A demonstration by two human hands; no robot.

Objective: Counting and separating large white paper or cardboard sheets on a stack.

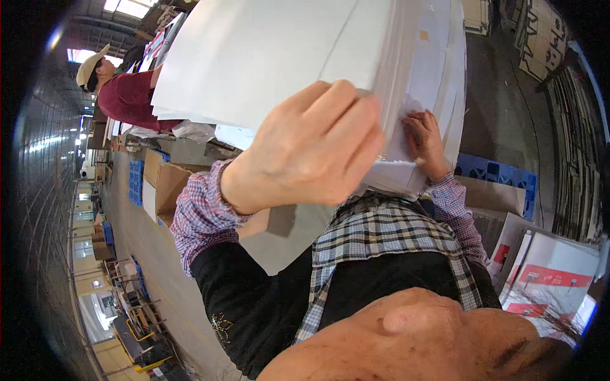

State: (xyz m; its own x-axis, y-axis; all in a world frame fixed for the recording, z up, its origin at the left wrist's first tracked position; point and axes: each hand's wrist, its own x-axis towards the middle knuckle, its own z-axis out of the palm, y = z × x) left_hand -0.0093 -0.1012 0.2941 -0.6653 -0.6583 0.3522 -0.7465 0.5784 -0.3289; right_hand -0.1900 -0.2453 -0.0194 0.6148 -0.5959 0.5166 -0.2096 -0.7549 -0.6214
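Note:
A large pale sheet (267, 57) spreads across the top of the view, with several sheet edges layered along its right side. In front of it, close to the camera, my left hand (311, 143) is closed with its fingers curled under. The back of that hand faces up, so whatever it holds, if anything, is hidden. To the right, my right hand (427, 145) touches the lower white sheets (438, 57) of the stack near their front edge. Its fingers are bent together, and I cannot see what lies inside them.
A person in a dark red top (130, 95) and a cap stands at the far left. Cardboard boxes (166, 184) and a blue pallet (136, 182) are on the floor at left. Another blue pallet (495, 174), printed panels (549, 273) and stacked boards (575, 152) are at right.

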